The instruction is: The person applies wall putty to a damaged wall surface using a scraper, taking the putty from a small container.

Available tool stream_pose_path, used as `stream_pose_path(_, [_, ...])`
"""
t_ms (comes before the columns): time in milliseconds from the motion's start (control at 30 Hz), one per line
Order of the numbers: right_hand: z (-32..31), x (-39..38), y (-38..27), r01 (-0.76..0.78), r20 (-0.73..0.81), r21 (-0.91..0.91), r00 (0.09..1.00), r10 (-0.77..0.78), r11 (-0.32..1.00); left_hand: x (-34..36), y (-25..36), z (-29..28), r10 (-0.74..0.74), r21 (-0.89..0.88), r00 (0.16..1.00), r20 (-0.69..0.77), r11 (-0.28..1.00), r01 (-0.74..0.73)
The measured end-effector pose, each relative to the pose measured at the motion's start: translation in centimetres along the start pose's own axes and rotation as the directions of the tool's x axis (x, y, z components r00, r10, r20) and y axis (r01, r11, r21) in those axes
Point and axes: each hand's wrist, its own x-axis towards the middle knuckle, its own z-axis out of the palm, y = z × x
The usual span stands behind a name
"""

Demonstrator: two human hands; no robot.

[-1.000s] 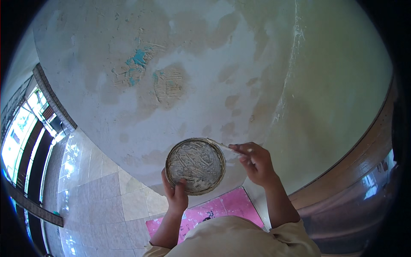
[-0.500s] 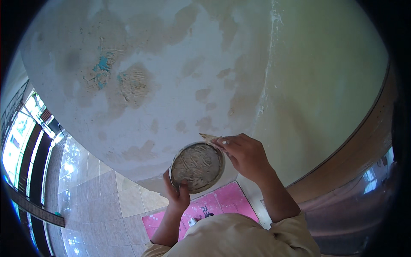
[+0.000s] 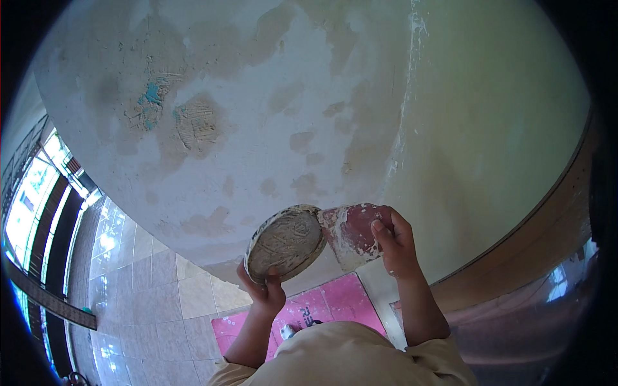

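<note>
My left hand point(image 3: 265, 289) grips the near edge of a round, shallow pan point(image 3: 286, 243) coated with grey-beige putty, its thumb over the rim. The pan is tilted, its left side lower. In my right hand point(image 3: 396, 243) is a flat, reddish putty scraper point(image 3: 360, 225) smeared with whitish filler, pinched between thumb and fingers. The scraper's left edge meets the pan's right rim. Beyond both hands stands a wall point(image 3: 257, 154) with damp-looking beige patches. Rough, ridged putty point(image 3: 196, 123) and a bare turquoise spot point(image 3: 152, 94) show at its upper left.
A pale crack line point(image 3: 404, 109) runs down the wall, with a yellowish wall section point(image 3: 496, 128) to its right. Below me lies a pink sheet point(image 3: 341, 299) on the tiled floor point(image 3: 145, 289). A brown wooden band point(image 3: 515, 244) curves along the right; bright openings are at the left.
My right hand has turned the scraper from edge-on to its broad face and moved slightly right. The pan has tipped and shifted a little left in my left hand.
</note>
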Motion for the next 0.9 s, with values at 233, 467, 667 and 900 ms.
stream_pose_path(233, [0.4,0.5,-1.1,-0.018,0.018,0.103,1.000,0.016,0.994,-1.3,-0.7,-0.2,0.157,0.106,0.981,0.111,0.980,-0.168])
stream_pose_path(467, [-0.6,1.9,-1.3,0.037,0.125,-0.038,0.992,-0.032,0.999,0.1,1.1,-1.2,0.088,0.249,0.982,0.169,0.960,-0.129])
stream_pose_path(667, [0.8,2.9,-3.5,0.256,0.273,-0.244,0.944,-0.188,0.935,0.4,1.4,-2.9,0.023,0.314,0.985,0.169,0.946,-0.076])
stream_pose_path(900, [4.3,2.8,-3.1,0.283,0.421,-0.137,0.884,-0.203,0.949,-2.7,-2.4,-6.4,-0.052,0.263,0.997,0.048,0.964,0.038])
